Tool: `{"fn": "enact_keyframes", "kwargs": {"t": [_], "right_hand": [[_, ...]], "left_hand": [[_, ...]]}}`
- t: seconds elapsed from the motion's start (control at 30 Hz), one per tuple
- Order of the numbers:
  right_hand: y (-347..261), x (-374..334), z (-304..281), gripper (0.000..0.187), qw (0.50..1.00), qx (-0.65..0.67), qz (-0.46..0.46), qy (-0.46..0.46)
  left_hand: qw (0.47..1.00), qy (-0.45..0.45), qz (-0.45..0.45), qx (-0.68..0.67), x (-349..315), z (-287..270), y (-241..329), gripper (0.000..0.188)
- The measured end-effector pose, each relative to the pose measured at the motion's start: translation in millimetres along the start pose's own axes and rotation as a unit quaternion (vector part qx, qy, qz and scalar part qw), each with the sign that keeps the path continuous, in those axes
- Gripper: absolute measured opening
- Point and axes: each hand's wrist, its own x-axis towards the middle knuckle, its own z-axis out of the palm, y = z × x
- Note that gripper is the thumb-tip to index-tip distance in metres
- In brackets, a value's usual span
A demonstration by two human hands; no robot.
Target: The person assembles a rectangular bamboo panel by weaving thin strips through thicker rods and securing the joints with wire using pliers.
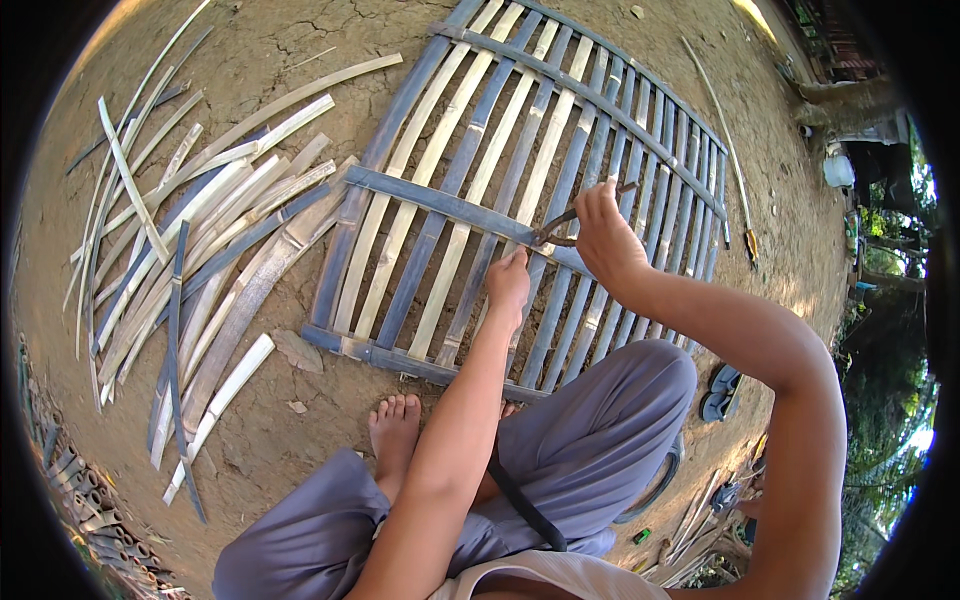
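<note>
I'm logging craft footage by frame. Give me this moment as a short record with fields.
Setting: outdoors, bare cracked earth
Main piece: bamboo slat panel flat on the ground, pale and dark slats under crossbars
Right hand: grips pliers at the middle crossbar
Left hand: pressed on the panel just below the pliers
Posture: seated, bare foot by the panel's near edge
Nearby: loose bamboo strips piled at left; sandals at right
</note>
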Motion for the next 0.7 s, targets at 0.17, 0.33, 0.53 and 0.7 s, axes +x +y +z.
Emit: {"fn": "enact_keyframes", "kwargs": {"t": [0.17, 0.33, 0.53, 0.7], "right_hand": [[-9, -2, -4, 0.039, 1.000, -0.003, 0.007, 0.029], [-8, -7, -16, 0.038, 0.999, -0.032, -0.014, 0.032], [-20, 1, -1, 0.032, 0.993, -0.003, 0.007, 0.119], [10, 31, 24, 0.021, 0.975, 0.048, -0.050, 0.211]], "left_hand": [[1.000, 0.000, 0.029, 0.011, 5, 5, -16, 0.041], [0.999, -0.021, 0.029, 0.010, 7, 2, -18, 0.040], [0.999, -0.028, 0.038, 0.026, 3, 1, -16, 0.038], [0.964, 0.060, 0.175, 0.189, -7, -25, -4, 0.038]]}}
